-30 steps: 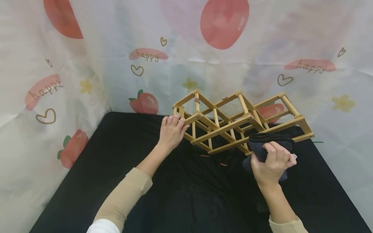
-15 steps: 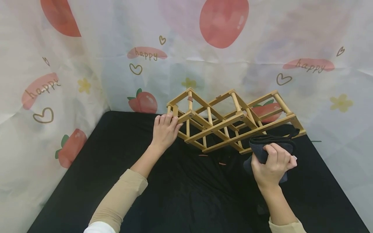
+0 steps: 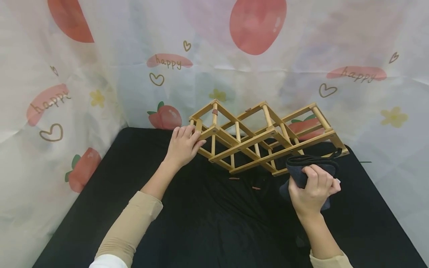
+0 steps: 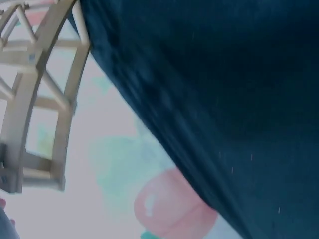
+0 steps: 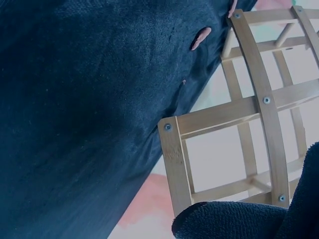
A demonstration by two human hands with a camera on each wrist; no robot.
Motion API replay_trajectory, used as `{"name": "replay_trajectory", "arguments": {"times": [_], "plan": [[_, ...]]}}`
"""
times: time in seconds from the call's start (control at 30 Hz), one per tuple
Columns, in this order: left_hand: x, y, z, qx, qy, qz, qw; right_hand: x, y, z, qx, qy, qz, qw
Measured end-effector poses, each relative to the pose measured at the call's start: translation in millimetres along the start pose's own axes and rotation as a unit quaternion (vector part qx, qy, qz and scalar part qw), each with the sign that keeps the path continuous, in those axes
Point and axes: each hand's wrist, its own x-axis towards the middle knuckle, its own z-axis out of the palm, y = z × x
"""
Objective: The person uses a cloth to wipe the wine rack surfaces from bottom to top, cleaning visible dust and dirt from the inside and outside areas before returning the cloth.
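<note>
A soft, folded, dark blue cloth (image 3: 296,174) is gripped by the right hand (image 3: 313,190). Farther off, a tilted yellow wooden crisscross rack (image 3: 261,160), at the black cloth-covered table's (image 3: 201,223) back, is held at its left end by the left hand (image 3: 182,147).

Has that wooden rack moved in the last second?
Yes. In the head view, the rack has shifted left, and now sits closer to the printed red fruit on its left.
</note>
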Motion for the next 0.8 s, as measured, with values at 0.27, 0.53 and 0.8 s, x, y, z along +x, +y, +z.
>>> {"name": "replay_trajectory", "arguments": {"times": [0.27, 0.53, 0.8], "plan": [[39.0, -28.2, -8.6, 0.004, -0.020, 0.079, 0.9967, 3, -8, -1, 0.005, -0.008, 0.001, 1.000], [85.5, -35.9, -1.2, 0.066, -0.194, 0.034, 0.9783, 1, -8, -3, 0.002, -0.010, 0.000, 1.000], [101.0, -41.8, 17.7, 0.070, -0.311, -0.048, 0.9466, 3, -8, -2, 0.003, -0.006, -0.001, 1.000]]}}
